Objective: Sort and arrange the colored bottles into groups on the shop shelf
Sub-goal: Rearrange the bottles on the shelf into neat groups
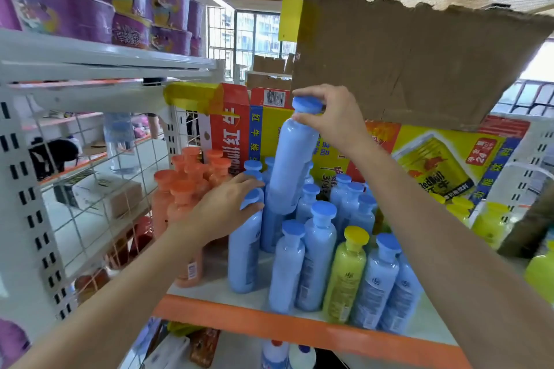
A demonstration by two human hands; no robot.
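My right hand (332, 117) grips the neck of a blue bottle (292, 159) and holds it above the other bottles, slightly tilted. My left hand (227, 207) rests on the cap of a standing blue bottle (244, 252) at the left edge of the blue group. Several blue bottles (317, 252) stand in the middle of the white shelf (215, 281). Orange bottles (186, 186) cluster at the left. One yellow bottle (344, 272) stands among the blue ones near the front. More yellow bottles (491, 225) stand at the right.
A red and yellow drink carton (434, 159) lies behind the bottles, with a torn cardboard flap (419, 63) hanging above it. The shelf has an orange front edge (299, 329). Purple noodle bowls (75, 6) fill the upper shelf at left. A wire grid panel (99, 189) closes the left side.
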